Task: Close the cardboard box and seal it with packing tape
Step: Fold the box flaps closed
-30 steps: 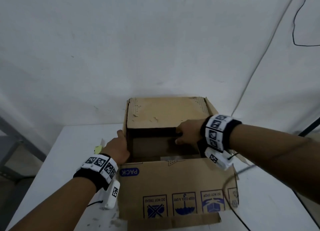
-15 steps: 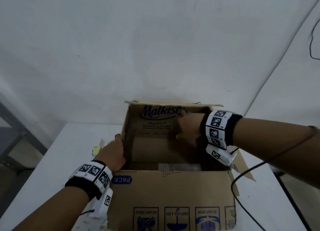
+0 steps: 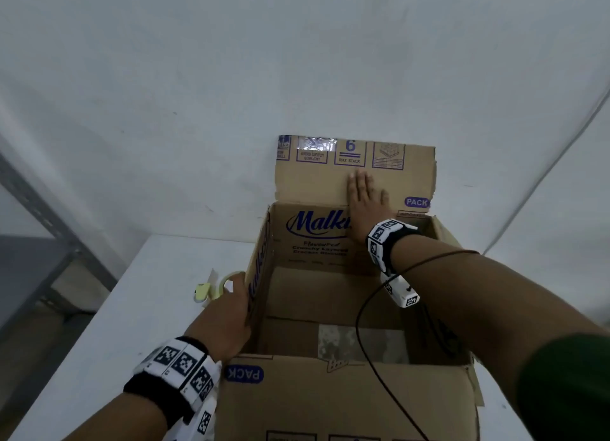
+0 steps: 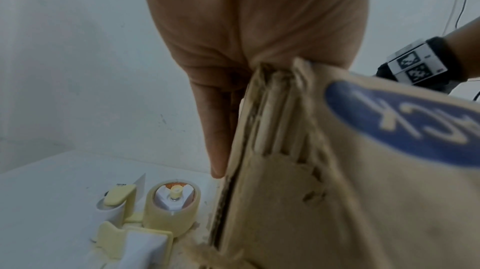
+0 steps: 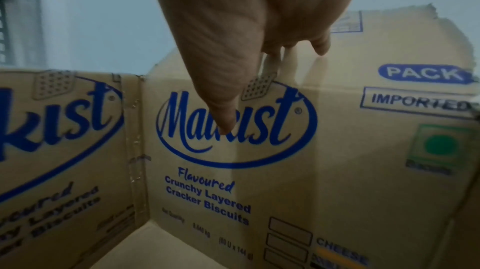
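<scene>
Right now, a table (image 3: 109, 325) is seen with a big box (image 3: 330, 397) standing on it, close to a wall (image 3: 231, 77). The box is wide open at the top, and nothing is seen inside but its bottom.

The far flap (image 3: 313, 179) is stood up straight against the wall. The right hand (image 3: 363, 202) is laid flat on it, fingers straight and spread, and nothing is gripped. The flap's long edge runs from side to side, and its hinge line is just under the palm. So the flap lies right in front of the right hand, and it is judged that it must be pulled back toward the person and down to be shut. The right hand is much nearer to this flap than the left.

The near flap (image 3: 346, 397) is hung out toward the person. The left hand (image 3: 227, 321) is placed at the box's left wall (image 3: 260, 275), near the front corner. From the wrist view the edge of the card is seen pressed into the palm, with the fingers (image 4: 218, 129) down the outside. Whether the thumb is hooked over cannot be told, so the grip cannot be told.

The tape (image 4: 172, 209) is set on the table just left of the box, close by the left hand, and is not yet touched.
</scene>
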